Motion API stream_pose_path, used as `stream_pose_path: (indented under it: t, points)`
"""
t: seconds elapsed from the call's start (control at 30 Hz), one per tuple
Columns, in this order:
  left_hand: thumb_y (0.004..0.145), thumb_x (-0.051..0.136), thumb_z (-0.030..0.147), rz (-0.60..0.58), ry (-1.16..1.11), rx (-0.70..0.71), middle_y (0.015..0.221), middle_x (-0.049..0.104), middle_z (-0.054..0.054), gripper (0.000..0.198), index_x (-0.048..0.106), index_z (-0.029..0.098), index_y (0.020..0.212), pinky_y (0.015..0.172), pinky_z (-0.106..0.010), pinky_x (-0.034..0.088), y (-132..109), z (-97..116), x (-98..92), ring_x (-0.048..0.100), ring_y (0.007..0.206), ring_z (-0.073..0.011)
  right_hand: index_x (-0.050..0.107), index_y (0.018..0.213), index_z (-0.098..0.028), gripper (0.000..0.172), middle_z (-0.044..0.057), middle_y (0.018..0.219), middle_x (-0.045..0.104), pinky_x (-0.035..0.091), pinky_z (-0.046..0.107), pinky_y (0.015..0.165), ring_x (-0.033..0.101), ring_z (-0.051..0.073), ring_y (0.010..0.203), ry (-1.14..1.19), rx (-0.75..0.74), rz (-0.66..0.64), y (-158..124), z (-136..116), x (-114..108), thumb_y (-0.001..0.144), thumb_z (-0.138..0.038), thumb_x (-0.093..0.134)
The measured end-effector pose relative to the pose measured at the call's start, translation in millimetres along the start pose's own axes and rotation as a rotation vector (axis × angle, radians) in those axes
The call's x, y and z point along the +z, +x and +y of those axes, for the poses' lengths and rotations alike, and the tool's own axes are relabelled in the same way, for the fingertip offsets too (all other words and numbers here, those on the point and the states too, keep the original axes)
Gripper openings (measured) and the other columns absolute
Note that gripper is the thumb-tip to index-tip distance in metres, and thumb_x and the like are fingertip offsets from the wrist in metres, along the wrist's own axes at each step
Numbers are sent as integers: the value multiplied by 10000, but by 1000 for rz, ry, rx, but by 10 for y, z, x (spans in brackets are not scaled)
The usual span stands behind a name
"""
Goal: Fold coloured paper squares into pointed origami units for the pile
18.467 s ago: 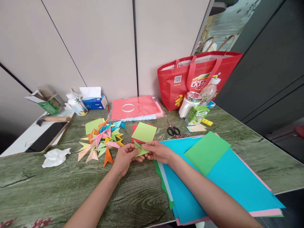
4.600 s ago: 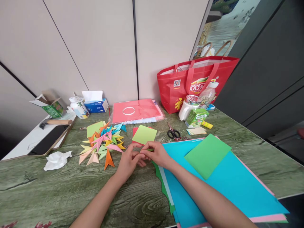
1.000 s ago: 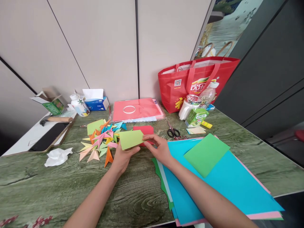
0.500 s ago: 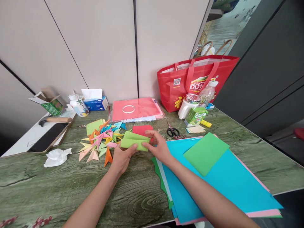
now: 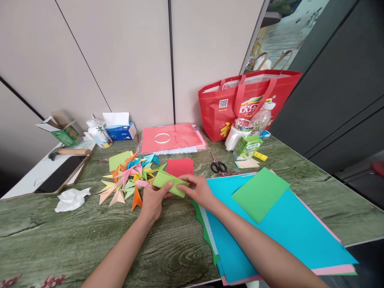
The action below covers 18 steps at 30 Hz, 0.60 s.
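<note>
A light green sheet of paper, folded over into a narrow strip, is held above the table between both hands. My left hand pinches its left end, thumb on the front face. At the right end, my right hand grips the paper between thumb and fingers. Just behind it lies a stack of red paper squares. Left of my left hand spreads a pile of folded paper pieces in several colours. Fingers behind the green paper are partly hidden.
Large blue sheets with a green square on top lie at the right. Scissors, a green box, a white mug and a red bag stand farther back. A crumpled tissue lies left, near a phone.
The green paper's raised upper flap has come down, so the strip looks flatter and narrower. My right hand has moved slightly lower, showing more of the red paper.
</note>
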State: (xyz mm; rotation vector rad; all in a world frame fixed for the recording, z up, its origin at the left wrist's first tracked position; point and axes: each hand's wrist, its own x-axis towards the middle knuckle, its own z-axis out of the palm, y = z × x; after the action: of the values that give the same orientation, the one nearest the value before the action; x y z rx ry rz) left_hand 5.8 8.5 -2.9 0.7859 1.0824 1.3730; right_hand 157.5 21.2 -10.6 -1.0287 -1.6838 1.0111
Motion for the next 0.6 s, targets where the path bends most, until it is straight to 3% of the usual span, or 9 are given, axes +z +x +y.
stream_pose_path:
  t: [0.23,0.6]
  points:
    - [597,703,254,-48,49,104,811,630,-9,385,584,182,956,589,-244,491,-3,63,4,580,675,-134,627,931,-198,247,27,874,672,481,274,650,608,174,762,81,34,25,17,60,-3,696,-273,610]
    - [579,714,301,43,22,106,757,652,-18,307,634,156,837,499,-203,457,10,78,3,583,609,-128,649,876,-179,218,23,821,668,476,258,619,604,161,717,172,70,-13,31,32,-29,681,-272,622]
